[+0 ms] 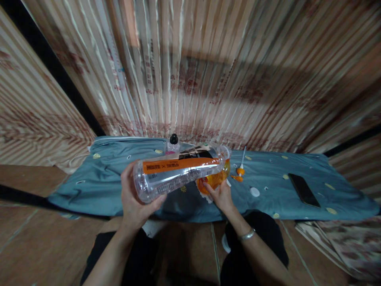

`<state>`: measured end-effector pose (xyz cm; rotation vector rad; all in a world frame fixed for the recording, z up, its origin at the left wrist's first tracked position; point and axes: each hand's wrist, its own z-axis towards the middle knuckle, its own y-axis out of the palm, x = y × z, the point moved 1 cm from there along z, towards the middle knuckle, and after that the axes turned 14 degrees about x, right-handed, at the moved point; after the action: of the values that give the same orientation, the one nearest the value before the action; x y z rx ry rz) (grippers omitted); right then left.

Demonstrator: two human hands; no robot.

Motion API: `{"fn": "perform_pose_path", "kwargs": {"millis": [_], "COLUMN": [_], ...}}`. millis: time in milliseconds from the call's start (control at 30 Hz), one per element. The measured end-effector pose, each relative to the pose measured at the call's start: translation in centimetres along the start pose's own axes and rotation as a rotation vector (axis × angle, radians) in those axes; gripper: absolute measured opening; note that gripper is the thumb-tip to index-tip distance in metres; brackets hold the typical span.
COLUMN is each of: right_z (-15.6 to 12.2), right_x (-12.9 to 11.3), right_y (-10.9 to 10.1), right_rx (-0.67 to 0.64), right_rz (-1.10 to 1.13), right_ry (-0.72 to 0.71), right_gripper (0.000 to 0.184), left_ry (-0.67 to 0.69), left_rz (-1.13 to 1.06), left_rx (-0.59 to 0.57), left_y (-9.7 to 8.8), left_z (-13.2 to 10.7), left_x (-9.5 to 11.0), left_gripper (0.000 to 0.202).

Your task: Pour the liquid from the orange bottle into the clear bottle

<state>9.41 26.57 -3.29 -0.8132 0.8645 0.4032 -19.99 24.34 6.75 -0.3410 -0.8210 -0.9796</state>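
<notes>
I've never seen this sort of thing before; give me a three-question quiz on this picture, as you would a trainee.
1. Which hand holds the clear bottle near its base?
2. True or false: the black phone lies to the right of the orange pump.
3. The half-hidden bottle behind the clear bottle has a cap that is: (a) white, (b) black, (c) green.

Key: 1. left hand; 2. true; 3. b.

Lone head-worn view, facing forward (and down)
</notes>
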Motion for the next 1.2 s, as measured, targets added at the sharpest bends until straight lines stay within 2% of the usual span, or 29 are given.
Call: {"fn": "perform_pose_path", "kwargs": {"millis": [300,600,900,1200], "right_z": [0.0,-0.02,-0.03,-0.04], "right_x": [0.05,-0.21,-0.02,0.05], "right_y": [0.04,-0.1,0.06,0.08], "right_rx": [0.013,0.007,0.015,0.025], "right_rz": [-0.012,0.017,-0.004,0.011], "right_ry": [-0.011,-0.009,-0.003,-0.016], "right_gripper": [0.081,0.08,0.085,0.08], "left_ry": [-0.017,-0.097,-0.028,-0.048], "left_rz": [-0.001,0.032,0.021,0.02], "left_rx": [0.018,0.014,0.004,0.003], "left_y": [0.16,0.25,0.08,0.15], "left_z": [0.05,0.24,0.09,0.06], "left_x": [0.16,0.73,0.4,0.32], "left_gripper": [0.083,0.086,0.083,0.084]}}
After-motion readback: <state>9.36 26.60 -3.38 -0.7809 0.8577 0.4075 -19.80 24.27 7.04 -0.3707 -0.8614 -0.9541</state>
